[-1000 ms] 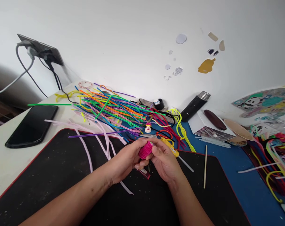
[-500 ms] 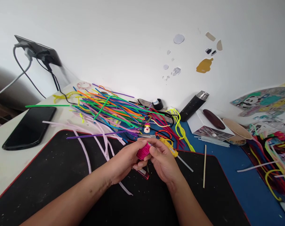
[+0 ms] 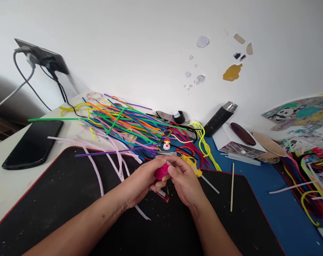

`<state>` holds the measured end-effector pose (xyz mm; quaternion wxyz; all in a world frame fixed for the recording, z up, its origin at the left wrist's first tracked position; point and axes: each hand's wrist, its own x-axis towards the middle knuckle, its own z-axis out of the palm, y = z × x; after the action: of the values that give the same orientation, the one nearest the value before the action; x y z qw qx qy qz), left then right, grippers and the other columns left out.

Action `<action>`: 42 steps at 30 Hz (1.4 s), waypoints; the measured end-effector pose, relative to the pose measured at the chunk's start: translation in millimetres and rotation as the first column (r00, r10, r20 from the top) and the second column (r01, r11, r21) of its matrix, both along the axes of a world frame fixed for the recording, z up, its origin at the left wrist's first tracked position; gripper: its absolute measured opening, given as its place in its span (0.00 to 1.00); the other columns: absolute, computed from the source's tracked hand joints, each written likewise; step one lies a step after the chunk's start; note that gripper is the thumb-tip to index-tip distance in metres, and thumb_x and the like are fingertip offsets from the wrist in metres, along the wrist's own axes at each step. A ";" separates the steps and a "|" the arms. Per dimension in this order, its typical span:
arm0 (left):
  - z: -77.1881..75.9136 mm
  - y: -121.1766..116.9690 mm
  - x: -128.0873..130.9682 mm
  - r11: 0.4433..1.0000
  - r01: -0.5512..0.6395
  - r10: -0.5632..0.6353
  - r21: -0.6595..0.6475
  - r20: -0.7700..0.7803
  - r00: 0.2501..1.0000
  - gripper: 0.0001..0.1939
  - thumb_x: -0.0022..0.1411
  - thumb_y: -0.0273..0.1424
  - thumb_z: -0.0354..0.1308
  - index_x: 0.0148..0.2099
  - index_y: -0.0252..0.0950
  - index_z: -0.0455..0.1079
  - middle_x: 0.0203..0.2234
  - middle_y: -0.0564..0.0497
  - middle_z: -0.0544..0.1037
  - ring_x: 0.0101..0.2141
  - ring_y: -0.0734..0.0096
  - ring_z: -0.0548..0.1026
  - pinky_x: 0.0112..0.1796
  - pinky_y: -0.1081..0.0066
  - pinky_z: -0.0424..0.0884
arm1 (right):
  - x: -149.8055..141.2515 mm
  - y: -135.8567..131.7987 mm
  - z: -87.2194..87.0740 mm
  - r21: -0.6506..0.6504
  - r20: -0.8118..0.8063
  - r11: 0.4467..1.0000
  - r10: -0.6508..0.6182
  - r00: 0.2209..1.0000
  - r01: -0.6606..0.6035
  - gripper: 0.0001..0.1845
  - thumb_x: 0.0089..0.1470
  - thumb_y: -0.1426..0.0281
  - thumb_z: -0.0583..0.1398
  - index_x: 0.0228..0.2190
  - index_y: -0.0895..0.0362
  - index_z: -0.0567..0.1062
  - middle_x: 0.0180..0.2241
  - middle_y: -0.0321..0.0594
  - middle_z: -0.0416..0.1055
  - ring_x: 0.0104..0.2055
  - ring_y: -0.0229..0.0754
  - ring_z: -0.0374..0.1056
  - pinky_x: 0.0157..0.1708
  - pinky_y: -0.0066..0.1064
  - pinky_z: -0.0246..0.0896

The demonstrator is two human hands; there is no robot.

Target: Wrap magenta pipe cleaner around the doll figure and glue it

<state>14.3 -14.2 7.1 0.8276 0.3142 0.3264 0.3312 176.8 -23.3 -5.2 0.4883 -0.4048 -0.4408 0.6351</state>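
A bright pink coil of pipe cleaner (image 3: 161, 172) sits between my two hands, above the black mat (image 3: 97, 220). My left hand (image 3: 146, 174) is closed around its left side, thumb on top and fingertips underneath. From the right, my right hand (image 3: 184, 179) grips it with thumb and fingers near its upper end, where a little green shows. Below the hands a red-edged item with a barcode label (image 3: 162, 193) lies on the mat, partly covered. Just beyond them are scissors (image 3: 168, 154), a small white toy head (image 3: 166, 144) and a yellow glue gun (image 3: 191, 165).
A heap of coloured pipe cleaners (image 3: 124, 121) covers the table's back. Pale pink ones (image 3: 97, 174) reach onto the mat. A phone (image 3: 33, 144) lies left; a black thermos (image 3: 220, 119), a white box (image 3: 230, 144), a wooden stick (image 3: 232, 188) and more pipe cleaners (image 3: 313, 185) are right.
The pink coil has shifted slightly left and turned a little within my fingers. Both hands keep their hold. The view has moved slightly; the things on the table stay put.
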 end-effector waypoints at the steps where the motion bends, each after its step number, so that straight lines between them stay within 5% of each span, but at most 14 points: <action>1: -0.5 -0.1 0.0 1.000 -0.004 0.004 -0.001 -0.004 1.000 0.19 0.66 0.48 0.58 0.35 0.38 0.63 0.23 0.57 0.64 0.22 0.77 0.54 0.25 0.70 0.47 | -0.1 -0.1 0.4 -0.001 0.001 1.000 0.001 1.000 -0.001 0.15 0.56 0.57 0.75 0.43 0.49 0.87 0.51 0.43 0.82 0.32 0.40 0.72 0.42 0.37 0.74; 13: -2.3 3.9 -3.7 0.998 0.026 -0.016 -0.059 0.171 0.985 0.17 0.65 0.45 0.59 0.34 0.36 0.66 0.23 0.57 0.63 0.21 0.79 0.52 0.24 0.71 0.45 | 1.5 1.0 0.0 -0.012 0.017 1.000 0.006 1.000 -0.006 0.17 0.54 0.54 0.75 0.45 0.45 0.88 0.42 0.39 0.82 0.51 0.50 0.76 0.58 0.45 0.67; 17: -3.3 5.7 -6.2 0.995 0.069 -0.048 -0.078 0.245 0.968 0.16 0.65 0.44 0.60 0.35 0.35 0.68 0.23 0.57 0.63 0.21 0.79 0.51 0.23 0.72 0.43 | 0.8 -0.4 1.6 -0.022 0.007 1.000 -0.021 1.000 0.021 0.17 0.53 0.54 0.76 0.43 0.45 0.88 0.46 0.40 0.83 0.54 0.50 0.75 0.60 0.46 0.65; 42: -6.5 3.7 -4.1 0.988 0.085 -0.046 -0.131 0.275 0.960 0.17 0.67 0.45 0.61 0.38 0.35 0.69 0.24 0.56 0.64 0.21 0.80 0.54 0.23 0.74 0.45 | -3.7 0.9 -0.9 -0.104 -0.025 0.992 -0.078 0.997 0.075 0.20 0.51 0.50 0.75 0.40 0.49 0.88 0.39 0.39 0.81 0.45 0.46 0.74 0.50 0.38 0.68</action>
<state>10.3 -10.5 0.6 0.8953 0.2169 0.2221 0.3195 173.2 -22.4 -6.1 0.4973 -0.4367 -0.3843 0.6437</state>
